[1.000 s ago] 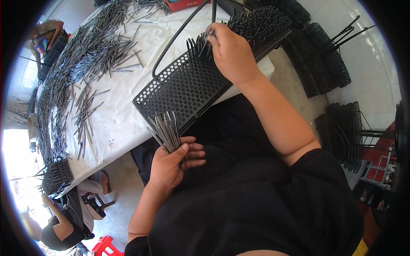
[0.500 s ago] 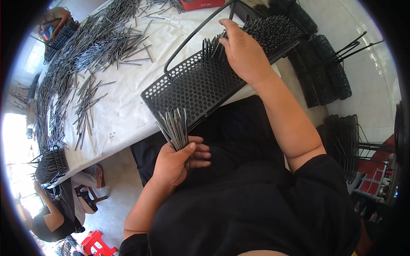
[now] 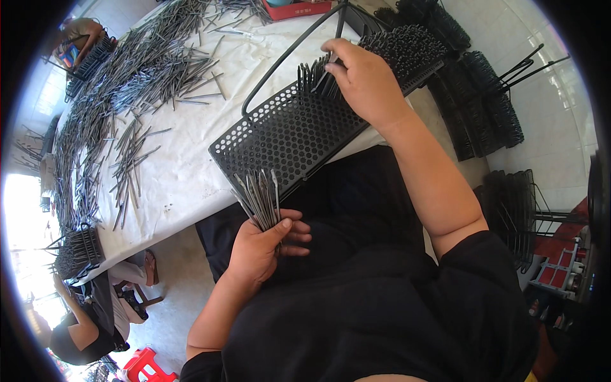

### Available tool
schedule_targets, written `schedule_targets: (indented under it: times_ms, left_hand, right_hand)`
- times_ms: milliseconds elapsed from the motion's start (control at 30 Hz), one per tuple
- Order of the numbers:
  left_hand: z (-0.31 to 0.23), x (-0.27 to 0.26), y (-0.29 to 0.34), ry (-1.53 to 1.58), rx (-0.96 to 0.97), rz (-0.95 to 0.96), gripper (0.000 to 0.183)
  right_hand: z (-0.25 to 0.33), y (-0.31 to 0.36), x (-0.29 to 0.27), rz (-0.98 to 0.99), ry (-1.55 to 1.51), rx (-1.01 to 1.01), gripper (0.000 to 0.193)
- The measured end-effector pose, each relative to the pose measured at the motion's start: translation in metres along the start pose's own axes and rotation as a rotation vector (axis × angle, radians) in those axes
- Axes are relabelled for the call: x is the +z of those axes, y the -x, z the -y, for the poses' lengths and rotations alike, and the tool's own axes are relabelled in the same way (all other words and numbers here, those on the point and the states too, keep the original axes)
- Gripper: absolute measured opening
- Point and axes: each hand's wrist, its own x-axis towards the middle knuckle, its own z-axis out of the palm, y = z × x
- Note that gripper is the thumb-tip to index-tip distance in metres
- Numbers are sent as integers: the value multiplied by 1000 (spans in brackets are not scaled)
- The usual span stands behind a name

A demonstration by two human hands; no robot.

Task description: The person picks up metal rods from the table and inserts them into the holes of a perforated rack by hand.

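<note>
My left hand (image 3: 254,254) is closed around a fanned bundle of thin grey metal rods (image 3: 259,202), its other fingers loosely extended near the rack's front edge. A black perforated metal rack (image 3: 273,140) with a tall wire handle (image 3: 289,54) lies along the table edge. Upright rods (image 3: 407,51) are packed tightly in its far right part, and the near left holes are bare. At the border of the filled part, my right hand (image 3: 372,86) pinches a thin rod (image 3: 329,65) between thumb and forefinger. Its other fingers are hidden behind the hand.
Loose rods (image 3: 127,95) are heaped over the white-covered table (image 3: 184,146). A red tray (image 3: 299,9) stands at the back. Filled racks (image 3: 480,105) stand to the right. Another person (image 3: 79,328) sits at lower left by a filled rack (image 3: 79,248), near a red stool (image 3: 147,366).
My right thumb and forefinger have come closer together at the rack, with the forefinger lower. The left hand and its bundle have shifted only slightly.
</note>
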Motion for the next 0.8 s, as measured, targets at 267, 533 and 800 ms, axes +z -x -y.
schedule_targets:
  times_ms: [267,533,800]
  left_hand:
    - [1,-1,0,12,8,3,22]
    - [2,-3,0,20,4,5,20]
    - [1,-1,-1,63,-2,14,20]
  right_hand:
    - [3,-5,10,-45,14,-28,24]
    - [11,-11,20,43,104,-15,33]
    - [5,-7,11,28,108,37,20]
